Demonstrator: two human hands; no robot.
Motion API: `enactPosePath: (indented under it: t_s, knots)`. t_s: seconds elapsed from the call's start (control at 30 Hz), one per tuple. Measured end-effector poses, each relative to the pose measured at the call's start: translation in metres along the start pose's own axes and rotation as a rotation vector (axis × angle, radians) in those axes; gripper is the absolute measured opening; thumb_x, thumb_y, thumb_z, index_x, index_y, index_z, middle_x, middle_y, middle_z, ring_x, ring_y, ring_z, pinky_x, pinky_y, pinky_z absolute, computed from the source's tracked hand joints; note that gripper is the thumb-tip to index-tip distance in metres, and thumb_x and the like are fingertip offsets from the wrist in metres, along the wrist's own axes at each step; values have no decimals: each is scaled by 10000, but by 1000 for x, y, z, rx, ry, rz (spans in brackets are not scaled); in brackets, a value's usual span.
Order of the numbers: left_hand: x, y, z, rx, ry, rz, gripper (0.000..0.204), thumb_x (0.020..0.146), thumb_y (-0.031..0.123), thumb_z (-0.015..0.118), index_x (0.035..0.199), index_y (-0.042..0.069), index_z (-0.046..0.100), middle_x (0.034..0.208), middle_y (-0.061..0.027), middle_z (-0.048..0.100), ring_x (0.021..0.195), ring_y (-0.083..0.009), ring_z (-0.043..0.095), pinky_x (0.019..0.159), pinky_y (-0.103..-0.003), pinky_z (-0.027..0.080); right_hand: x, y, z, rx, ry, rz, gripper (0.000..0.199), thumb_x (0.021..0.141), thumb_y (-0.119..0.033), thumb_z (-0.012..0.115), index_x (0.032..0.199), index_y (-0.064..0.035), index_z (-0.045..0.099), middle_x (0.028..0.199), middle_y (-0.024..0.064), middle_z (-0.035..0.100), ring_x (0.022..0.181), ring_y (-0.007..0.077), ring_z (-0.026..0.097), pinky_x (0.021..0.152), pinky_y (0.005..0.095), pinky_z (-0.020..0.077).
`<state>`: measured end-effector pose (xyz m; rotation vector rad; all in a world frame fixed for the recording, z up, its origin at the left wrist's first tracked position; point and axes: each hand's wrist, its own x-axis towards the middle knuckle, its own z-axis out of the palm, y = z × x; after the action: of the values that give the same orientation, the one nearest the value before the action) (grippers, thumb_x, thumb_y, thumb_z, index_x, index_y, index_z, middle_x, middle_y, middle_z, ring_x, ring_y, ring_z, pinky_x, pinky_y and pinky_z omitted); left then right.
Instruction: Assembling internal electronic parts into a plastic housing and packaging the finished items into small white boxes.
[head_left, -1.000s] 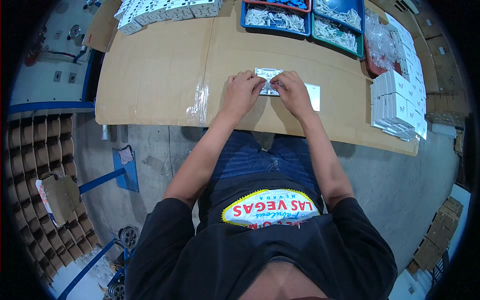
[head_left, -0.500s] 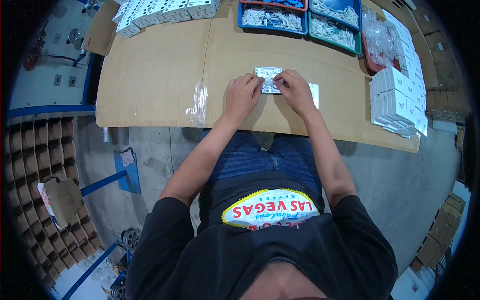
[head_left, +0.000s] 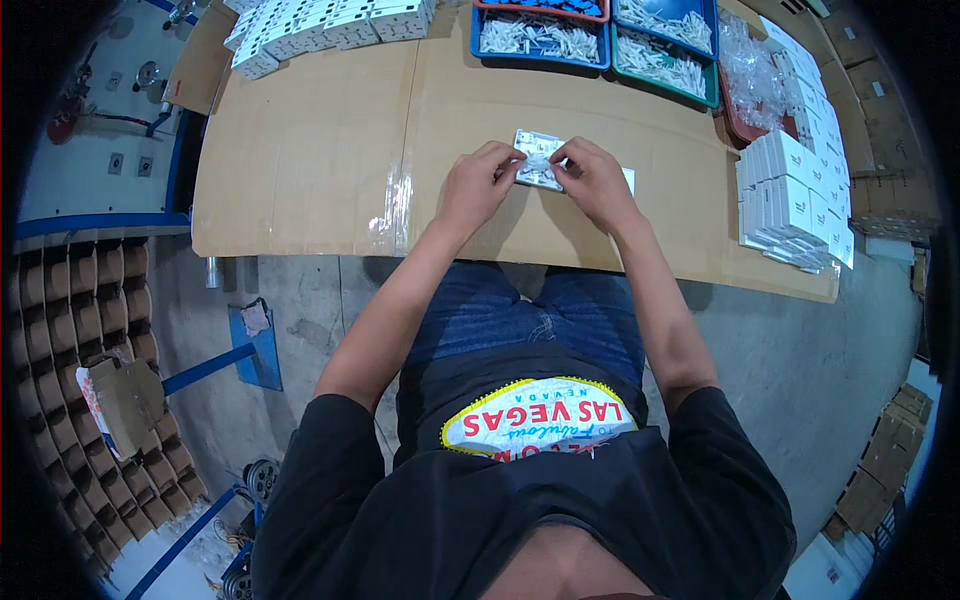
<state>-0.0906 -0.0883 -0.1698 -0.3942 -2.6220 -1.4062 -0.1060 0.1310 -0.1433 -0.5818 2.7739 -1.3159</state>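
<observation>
Looking down on grey floor [head_left: 750, 350], spread out around and beneath the surface [head_left: 300, 180]. Clad in brown cardboard, seamed left of centre and bound along the seam with shiny tape. Down at the far left, a cardboard grid [head_left: 90, 265] of many cells. Piled along the surface's right side, white stacks [head_left: 795, 200], several rows deep. At the upper left, packed close in rows, white blocks [head_left: 340, 28] with dark marks. Near the top edge, right of centre, clustered together: a front blue tray [head_left: 540, 68], a green tray [head_left: 665, 92], a back blue tray [head_left: 714, 30] and a red tray [head_left: 545, 14]. Between these and the white stacks, crumpled clear bags [head_left: 755, 70].

Nearer the middle, both hands, bare and curled: left hand [head_left: 477, 183] at the left side of a white plate [head_left: 538, 142], right hand [head_left: 598, 183] at its right side. Bent in, thumb toward forefinger, and touching the plate at the fingertips; cannot tell whether pinching its edges or some small part over it. Between the two hands, then, the plate, turned slightly askew, moulded side up. Just beside the right hand and partly hidden by it, a flat white panel [head_left: 629, 180]. Smallest of all, white sticks [head_left: 535, 40], heaped in the blue and green trays.
</observation>
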Motion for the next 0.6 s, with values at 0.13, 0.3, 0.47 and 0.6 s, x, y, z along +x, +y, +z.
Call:
enactPosePath:
  t_s: [0.13,0.3,0.47,0.6]
  knots:
    - [0,6,3,41,31,85,192,914,85,715,1104,61,727,969,-113,706,748,-248,699,690,-362,548,-2,6,3,-5,20,-53,109,871,-47,692,967,-13,651,969,133,631,892,315,659,762,399,523]
    - [1,5,5,69,24,57,231,906,83,722,1134,50,724,990,-119,705,743,-249,701,684,-356,553,0,18,9,-29,81,-123,127,881,32,679,996,1,635,992,113,635,871,267,653,740,349,515]
    - [9,8,5,227,-7,65,187,896,169,739,1053,68,748,959,-100,705,843,-265,690,758,-397,524,4,22,13,-6,104,-140,125,900,22,670,1022,-6,661,1058,107,656,936,272,675,772,340,541]
    - [14,17,7,455,-45,84,175,886,246,746,967,91,758,943,-68,705,930,-282,655,826,-430,475,3,17,12,-44,106,-115,134,903,10,663,1031,-19,690,1093,109,662,996,289,665,813,355,549]
